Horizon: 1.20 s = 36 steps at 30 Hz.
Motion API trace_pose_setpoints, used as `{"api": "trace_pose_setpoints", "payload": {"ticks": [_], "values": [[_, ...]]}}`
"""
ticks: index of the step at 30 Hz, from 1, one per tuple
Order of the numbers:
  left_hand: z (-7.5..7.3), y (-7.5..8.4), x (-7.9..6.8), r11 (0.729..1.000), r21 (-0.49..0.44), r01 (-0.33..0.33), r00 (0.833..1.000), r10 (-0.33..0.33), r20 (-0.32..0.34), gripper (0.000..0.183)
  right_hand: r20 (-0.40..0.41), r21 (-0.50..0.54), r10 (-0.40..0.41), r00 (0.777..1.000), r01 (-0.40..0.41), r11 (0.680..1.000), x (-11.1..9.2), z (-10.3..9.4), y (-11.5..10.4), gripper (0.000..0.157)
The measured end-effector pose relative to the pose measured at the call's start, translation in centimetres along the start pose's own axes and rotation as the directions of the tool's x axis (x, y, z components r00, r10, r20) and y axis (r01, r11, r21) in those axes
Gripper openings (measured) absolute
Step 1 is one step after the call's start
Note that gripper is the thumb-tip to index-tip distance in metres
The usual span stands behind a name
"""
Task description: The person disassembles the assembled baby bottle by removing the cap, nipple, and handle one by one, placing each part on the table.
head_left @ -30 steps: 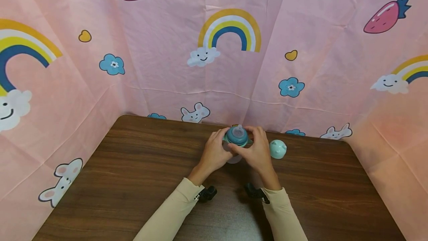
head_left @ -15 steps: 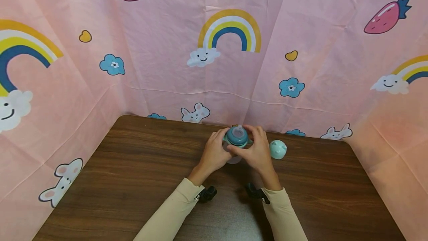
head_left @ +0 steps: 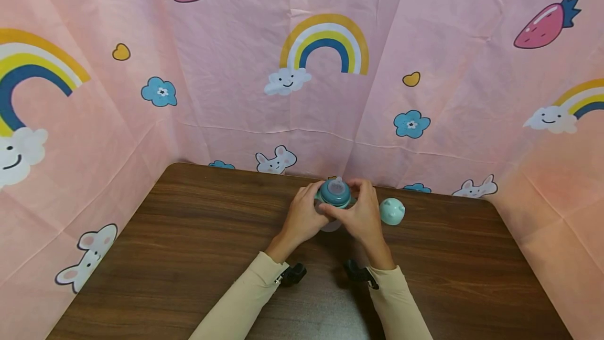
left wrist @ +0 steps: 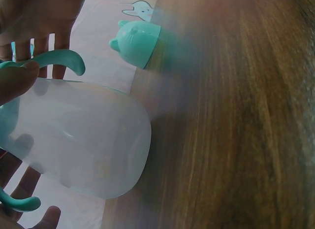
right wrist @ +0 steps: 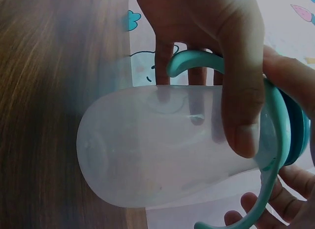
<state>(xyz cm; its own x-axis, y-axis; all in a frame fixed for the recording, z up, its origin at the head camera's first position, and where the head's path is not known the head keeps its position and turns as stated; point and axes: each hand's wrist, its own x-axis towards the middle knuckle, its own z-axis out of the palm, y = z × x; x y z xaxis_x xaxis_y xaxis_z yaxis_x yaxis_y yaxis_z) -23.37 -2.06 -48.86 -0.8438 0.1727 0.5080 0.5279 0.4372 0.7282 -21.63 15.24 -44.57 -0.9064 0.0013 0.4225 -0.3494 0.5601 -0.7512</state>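
Both hands hold a baby bottle (head_left: 330,226) between them, near the back edge of the table. Its body is cloudy and see-through, with mint side handles (right wrist: 278,125), a blue-teal collar (head_left: 336,200) and a clear nipple (head_left: 337,186) on top. The left hand (head_left: 303,211) grips its left side, fingers reaching up to the collar. From the right side the right hand (head_left: 362,213) grips it, thumb across the front just under the collar. In the left wrist view, the rounded base of the bottle body (left wrist: 98,140) points toward the tabletop.
A mint cap (head_left: 392,211) with small ears stands on the wooden table (head_left: 212,240), right of the right hand. Behind the table hangs a pink cloth (head_left: 226,109) printed with rainbows, clouds and strawberries. A black camera mount sits on each wrist.
The right hand's fingers have shifted slightly on the bottle. Its wrist has moved a touch to the left; the left hand, bottle and cap stay in place.
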Motion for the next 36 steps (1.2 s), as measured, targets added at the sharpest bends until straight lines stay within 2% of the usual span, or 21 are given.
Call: {"api": "trace_pose_setpoints", "payload": {"ticks": [1, 3, 4, 8, 10, 11, 16, 25, 36], "values": [[-0.3, 0.7, 0.0, 1.000, 0.004, 0.019, 1.000, -0.019, 0.010, 0.072, -0.001, -0.002, -0.008, 1.000, 0.008, 1.000, 0.0, 0.0, 0.0, 0.082], [-0.4, 0.8, 0.0, 1.000, 0.008, 0.026, 1.000, -0.026, 0.013, 0.073, -0.001, -0.003, -0.023, 1.000, 0.023, 1.000, 0.0, 0.0, 0.1, 0.081], [0.0, 0.0, 0.0, 1.000, 0.007, 0.010, 1.000, -0.010, 0.005, 0.074, -0.001, -0.002, -0.032, 0.999, 0.032, 0.999, 0.0, 0.0, 0.1, 0.079], [0.1, -0.1, -0.1, 1.000, 0.020, 0.006, 1.000, -0.006, 0.000, 0.073, 0.004, 0.019, -0.058, 0.998, 0.058, 0.998, 0.1, -0.1, 0.3, 0.076], [0.1, -0.1, 0.0, 0.999, 0.026, 0.019, 1.000, -0.019, 0.010, 0.073, 0.011, 0.031, -0.065, 0.998, 0.064, 0.997, 0.1, -0.3, 0.3, 0.074], [-0.3, 0.7, 0.0, 0.999, 0.032, 0.043, 0.999, -0.044, 0.025, 0.072, 0.016, 0.036, -0.065, 0.998, 0.064, 0.997, 0.1, -0.3, 0.3, 0.074], [-0.4, 0.8, 0.0, 0.996, 0.040, 0.075, 0.996, -0.077, 0.049, 0.073, 0.039, 0.038, -0.051, 0.998, 0.050, 0.998, 0.1, -0.4, 0.1, 0.078], [-0.4, 0.9, 0.1, 0.997, 0.047, 0.063, 0.997, -0.064, 0.038, 0.073, -0.038, 0.012, -0.009, 0.999, 0.009, 1.000, -0.1, 0.3, -0.3, 0.088], [-0.4, 0.9, 0.0, 0.998, 0.040, 0.054, 0.998, -0.056, 0.034, 0.071, -0.062, -0.011, -0.090, 0.994, 0.090, 0.996, -0.2, 0.3, -0.2, 0.072]]}}
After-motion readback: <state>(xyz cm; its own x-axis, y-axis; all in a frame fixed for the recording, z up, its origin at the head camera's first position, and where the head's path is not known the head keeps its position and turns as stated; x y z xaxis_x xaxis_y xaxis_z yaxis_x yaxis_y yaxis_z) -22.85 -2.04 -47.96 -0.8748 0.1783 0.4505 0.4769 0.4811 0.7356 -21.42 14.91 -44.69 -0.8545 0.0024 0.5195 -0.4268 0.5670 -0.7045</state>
